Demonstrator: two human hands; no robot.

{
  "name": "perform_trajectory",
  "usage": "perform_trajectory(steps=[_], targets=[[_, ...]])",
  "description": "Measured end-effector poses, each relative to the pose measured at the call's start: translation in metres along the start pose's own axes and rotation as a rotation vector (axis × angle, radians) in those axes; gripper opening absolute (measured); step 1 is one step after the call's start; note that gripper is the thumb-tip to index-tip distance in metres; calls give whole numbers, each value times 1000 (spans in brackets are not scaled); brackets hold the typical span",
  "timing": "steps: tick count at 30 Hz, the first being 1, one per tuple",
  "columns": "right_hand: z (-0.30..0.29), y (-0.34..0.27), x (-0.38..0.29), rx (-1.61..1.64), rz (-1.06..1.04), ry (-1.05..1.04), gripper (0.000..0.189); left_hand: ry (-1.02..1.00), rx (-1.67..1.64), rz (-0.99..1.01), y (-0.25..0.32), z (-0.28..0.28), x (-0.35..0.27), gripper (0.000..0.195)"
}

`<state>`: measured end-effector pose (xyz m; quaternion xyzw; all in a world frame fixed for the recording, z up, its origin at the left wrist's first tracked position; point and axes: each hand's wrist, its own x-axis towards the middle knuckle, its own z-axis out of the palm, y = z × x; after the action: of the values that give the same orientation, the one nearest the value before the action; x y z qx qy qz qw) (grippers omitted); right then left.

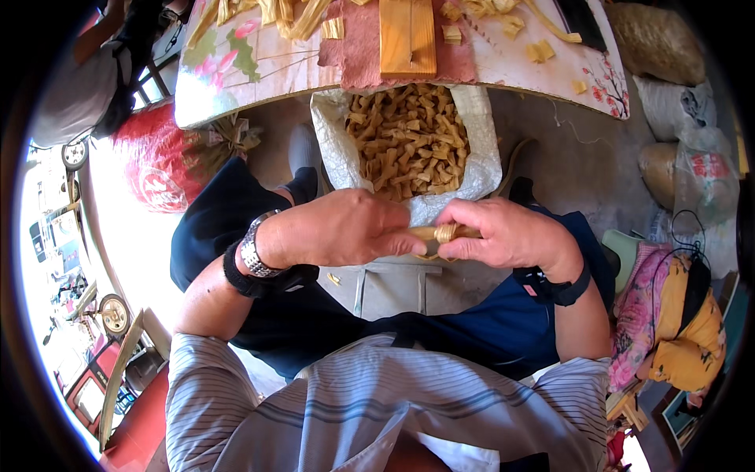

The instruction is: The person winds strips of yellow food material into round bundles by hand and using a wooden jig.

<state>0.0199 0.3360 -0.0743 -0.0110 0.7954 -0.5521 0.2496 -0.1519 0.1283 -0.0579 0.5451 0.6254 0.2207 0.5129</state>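
A pale yellow folded strip with a knot (446,232) is held between my two hands, above my lap. My left hand (348,230) pinches its left part between thumb and fingers. The fingers of my right hand (501,233) grip the other side, close to the knot. Just beyond my hands stands a white woven sack (483,141) with its mouth rolled back, full of small knotted yellow pieces (407,135). Past the sack, on the board, lies a wooden block (407,41) with a thin metal piece on it.
Yellow strips (295,17) and short cut pieces lie on the flower-printed board (265,65), around a reddish mat (354,59). A red bag (156,156) stands at the left. Filled bags (655,44) and flowered cloth (640,301) are at the right. A person (82,88) is at the upper left.
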Motion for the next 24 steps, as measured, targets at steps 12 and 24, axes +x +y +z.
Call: perform_trajectory(steps=[12,24], targets=[[-15,0,-21,13,-83,84,40,-107,-300,-19,-10,-25,-15,40],[-14,-27,-8,-44,-122,342,30,184,-150,3,20,-30,-4,40]])
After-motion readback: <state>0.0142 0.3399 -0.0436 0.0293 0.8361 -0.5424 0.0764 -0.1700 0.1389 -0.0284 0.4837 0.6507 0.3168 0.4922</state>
